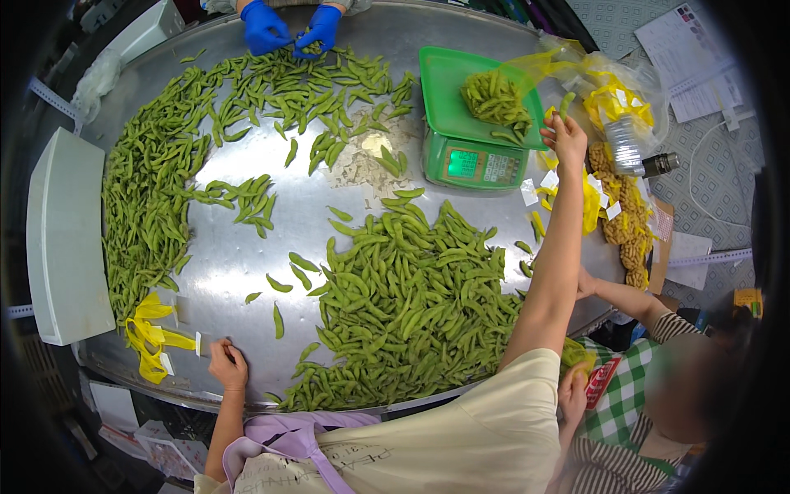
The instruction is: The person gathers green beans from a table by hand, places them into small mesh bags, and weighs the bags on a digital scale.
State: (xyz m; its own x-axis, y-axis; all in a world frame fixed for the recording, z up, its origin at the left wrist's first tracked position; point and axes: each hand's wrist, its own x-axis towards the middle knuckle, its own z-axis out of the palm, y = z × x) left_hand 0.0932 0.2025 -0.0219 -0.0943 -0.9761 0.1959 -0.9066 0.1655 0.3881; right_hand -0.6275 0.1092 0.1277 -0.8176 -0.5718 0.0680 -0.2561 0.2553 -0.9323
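My right hand (565, 139) pinches a single green soybean pod (566, 104) just beyond the right edge of the scale's pan. A yellow mesh bag of pods (494, 102) lies in that green pan, part of the digital scale (475, 165) with a lit display. Curled on the metal tabletop (247, 309), my left hand (228, 364) shows nothing in its fingers. Beside it, to the left, are empty yellow mesh bags (148, 336) with white tags. A large heap of soybean pods (419, 296) spreads between my arms.
Another long heap of pods (148, 204) runs along the left edge, beside a white bin (65, 238). A person's blue-gloved hands (293, 31) handle pods across the table. Close on my right, a person in a checked apron (623, 395) holds a yellow mesh bag (577, 358).
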